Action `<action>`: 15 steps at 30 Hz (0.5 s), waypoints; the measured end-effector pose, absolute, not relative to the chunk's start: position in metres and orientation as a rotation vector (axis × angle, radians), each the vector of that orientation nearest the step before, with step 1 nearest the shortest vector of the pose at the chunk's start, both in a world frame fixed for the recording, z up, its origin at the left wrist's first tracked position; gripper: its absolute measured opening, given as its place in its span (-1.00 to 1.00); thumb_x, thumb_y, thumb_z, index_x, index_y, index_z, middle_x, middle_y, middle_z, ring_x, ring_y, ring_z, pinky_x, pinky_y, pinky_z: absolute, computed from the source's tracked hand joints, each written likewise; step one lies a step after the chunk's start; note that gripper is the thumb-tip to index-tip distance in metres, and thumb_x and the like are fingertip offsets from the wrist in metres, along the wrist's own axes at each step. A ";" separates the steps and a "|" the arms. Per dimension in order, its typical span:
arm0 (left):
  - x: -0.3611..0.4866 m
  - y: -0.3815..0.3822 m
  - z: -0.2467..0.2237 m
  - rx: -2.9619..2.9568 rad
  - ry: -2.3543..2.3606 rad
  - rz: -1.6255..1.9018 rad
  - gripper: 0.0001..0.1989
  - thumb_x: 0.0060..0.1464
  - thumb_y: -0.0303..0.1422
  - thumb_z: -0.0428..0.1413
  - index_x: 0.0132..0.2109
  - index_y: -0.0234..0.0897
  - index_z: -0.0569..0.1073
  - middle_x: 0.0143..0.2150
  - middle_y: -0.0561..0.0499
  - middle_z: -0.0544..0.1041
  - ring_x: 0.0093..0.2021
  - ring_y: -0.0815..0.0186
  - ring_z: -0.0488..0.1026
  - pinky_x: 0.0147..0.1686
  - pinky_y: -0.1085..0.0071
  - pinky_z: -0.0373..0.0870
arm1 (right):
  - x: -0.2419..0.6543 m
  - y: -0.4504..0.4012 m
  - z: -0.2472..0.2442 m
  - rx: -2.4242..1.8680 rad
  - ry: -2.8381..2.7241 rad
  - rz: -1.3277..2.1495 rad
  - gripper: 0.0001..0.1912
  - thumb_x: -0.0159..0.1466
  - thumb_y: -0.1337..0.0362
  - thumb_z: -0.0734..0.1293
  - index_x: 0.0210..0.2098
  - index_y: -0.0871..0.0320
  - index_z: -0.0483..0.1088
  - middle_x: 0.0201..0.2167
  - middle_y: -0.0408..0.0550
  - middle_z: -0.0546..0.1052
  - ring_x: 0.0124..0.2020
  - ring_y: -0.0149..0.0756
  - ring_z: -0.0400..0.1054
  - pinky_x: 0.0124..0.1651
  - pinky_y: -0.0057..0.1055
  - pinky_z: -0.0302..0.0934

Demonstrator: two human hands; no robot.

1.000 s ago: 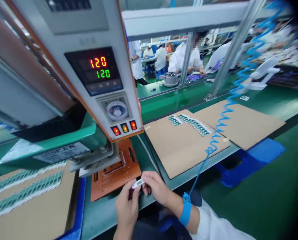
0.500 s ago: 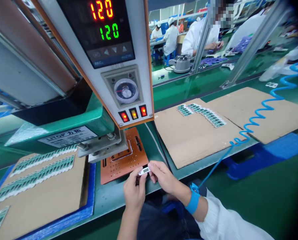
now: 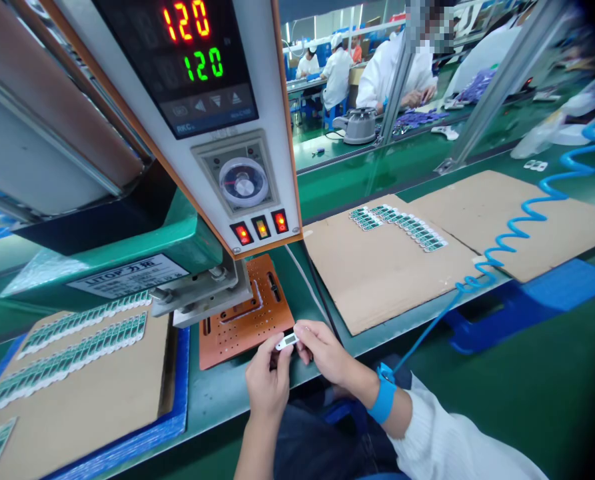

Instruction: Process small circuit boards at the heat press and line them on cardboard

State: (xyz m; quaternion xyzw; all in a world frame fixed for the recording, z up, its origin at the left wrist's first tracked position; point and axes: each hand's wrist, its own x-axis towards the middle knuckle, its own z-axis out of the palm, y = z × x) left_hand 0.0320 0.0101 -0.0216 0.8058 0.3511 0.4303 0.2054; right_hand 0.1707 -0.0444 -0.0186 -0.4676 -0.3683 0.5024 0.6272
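Note:
Between my two hands is a small white plastic piece with a grey display window (image 3: 288, 341), held just in front of the press's orange base plate (image 3: 247, 333). My left hand (image 3: 268, 379) pinches its left end with thumb and fingers. At the right end, my right hand (image 3: 323, 348) grips it too, with a blue wrist strap (image 3: 384, 395) round that wrist. Above the plate hangs the metal head of the press (image 3: 212, 297). Rows of white pieces with green circuit boards (image 3: 67, 353) lie on cardboard to the left.
A control box (image 3: 237, 153) showing 120 twice overhangs the plate. More board pieces (image 3: 410, 227) lie on the right cardboard (image 3: 377, 287). A coiled blue cord (image 3: 514, 233) runs from the strap to the upper right. Across the bench, a person in white (image 3: 382, 73) handles purple parts.
My view has shifted slightly, so the control box sits a little further left. Both hands keep hold of the white piece in nearly the same place.

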 end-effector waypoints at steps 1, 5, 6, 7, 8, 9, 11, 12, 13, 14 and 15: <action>0.032 0.010 -0.022 2.245 0.975 1.203 -0.72 0.25 -0.18 0.10 -0.16 -0.31 0.55 -0.36 -0.07 0.67 -0.47 0.29 0.60 -0.45 0.45 0.54 | 0.171 -0.044 -0.019 -1.072 -0.847 1.148 -0.44 0.37 -0.17 0.19 -0.54 0.12 0.22 -0.67 -0.25 0.25 -0.61 -0.45 0.10 -0.47 -0.45 0.01; 0.033 0.010 -0.022 2.234 0.950 1.223 -0.76 0.24 -0.22 0.12 -0.15 -0.32 0.55 -0.34 -0.08 0.67 -0.46 0.29 0.61 -0.44 0.45 0.54 | 0.170 -0.045 -0.018 -1.072 -0.841 1.138 -0.44 0.37 -0.17 0.19 -0.54 0.13 0.23 -0.67 -0.24 0.25 -0.60 -0.45 0.11 -0.46 -0.44 0.02; 0.033 0.010 -0.021 2.231 0.942 1.226 -0.77 0.24 -0.24 0.12 -0.14 -0.32 0.55 -0.34 -0.07 0.67 -0.46 0.30 0.61 -0.44 0.46 0.54 | 0.170 -0.045 -0.018 -1.071 -0.836 1.135 -0.44 0.37 -0.18 0.19 -0.53 0.13 0.23 -0.67 -0.24 0.25 -0.60 -0.44 0.11 -0.46 -0.44 0.02; 0.033 0.010 -0.021 2.230 0.931 1.230 -0.78 0.24 -0.25 0.13 -0.14 -0.32 0.54 -0.34 -0.07 0.67 -0.46 0.31 0.60 -0.45 0.48 0.53 | 0.170 -0.045 -0.017 -1.071 -0.832 1.132 -0.44 0.37 -0.19 0.19 -0.53 0.13 0.24 -0.67 -0.24 0.26 -0.61 -0.44 0.11 -0.46 -0.44 0.02; 0.033 0.009 -0.021 2.231 0.921 1.234 -0.79 0.24 -0.26 0.13 -0.14 -0.33 0.54 -0.34 -0.06 0.67 -0.46 0.31 0.60 -0.45 0.49 0.53 | 0.170 -0.044 -0.017 -1.071 -0.830 1.128 -0.43 0.36 -0.19 0.18 -0.54 0.13 0.24 -0.68 -0.24 0.26 -0.61 -0.44 0.11 -0.46 -0.43 0.03; 0.033 0.009 -0.020 2.235 0.913 1.236 -0.80 0.24 -0.27 0.13 -0.14 -0.33 0.54 -0.34 -0.06 0.67 -0.46 0.32 0.60 -0.44 0.49 0.53 | 0.170 -0.044 -0.017 -1.073 -0.830 1.125 -0.43 0.36 -0.20 0.18 -0.54 0.13 0.24 -0.68 -0.24 0.26 -0.61 -0.44 0.11 -0.46 -0.43 0.03; 0.034 0.009 -0.020 2.245 0.901 1.240 -0.81 0.24 -0.29 0.13 -0.13 -0.33 0.53 -0.34 -0.06 0.67 -0.46 0.33 0.60 -0.44 0.50 0.53 | 0.170 -0.044 -0.017 -1.076 -0.831 1.123 -0.42 0.36 -0.21 0.18 -0.54 0.13 0.25 -0.68 -0.24 0.26 -0.62 -0.44 0.12 -0.46 -0.43 0.04; 0.034 0.009 -0.019 2.251 0.896 1.239 -0.81 0.25 -0.29 0.13 -0.13 -0.33 0.53 -0.34 -0.06 0.67 -0.45 0.33 0.61 -0.43 0.51 0.53 | 0.171 -0.044 -0.017 -1.077 -0.830 1.123 -0.42 0.36 -0.21 0.19 -0.54 0.13 0.25 -0.69 -0.24 0.26 -0.62 -0.44 0.12 -0.46 -0.44 0.04; 0.034 0.009 -0.019 2.255 0.895 1.240 -0.81 0.25 -0.29 0.12 -0.13 -0.33 0.53 -0.33 -0.06 0.67 -0.45 0.33 0.61 -0.43 0.51 0.54 | 0.171 -0.043 -0.017 -1.078 -0.827 1.124 -0.42 0.35 -0.21 0.19 -0.54 0.13 0.25 -0.69 -0.24 0.27 -0.62 -0.44 0.12 -0.46 -0.44 0.04; 0.034 0.009 -0.019 2.258 0.895 1.242 -0.81 0.25 -0.29 0.12 -0.13 -0.33 0.53 -0.33 -0.06 0.67 -0.44 0.32 0.61 -0.42 0.50 0.54 | 0.171 -0.043 -0.017 -1.079 -0.826 1.124 -0.42 0.35 -0.21 0.20 -0.55 0.13 0.25 -0.69 -0.24 0.27 -0.62 -0.44 0.12 -0.46 -0.44 0.05; 0.034 0.009 -0.020 2.259 0.896 1.246 -0.81 0.25 -0.29 0.12 -0.13 -0.33 0.53 -0.33 -0.06 0.67 -0.44 0.32 0.62 -0.42 0.50 0.55 | 0.171 -0.043 -0.018 -1.081 -0.826 1.123 -0.42 0.35 -0.21 0.20 -0.55 0.13 0.24 -0.69 -0.24 0.27 -0.62 -0.44 0.12 -0.46 -0.44 0.05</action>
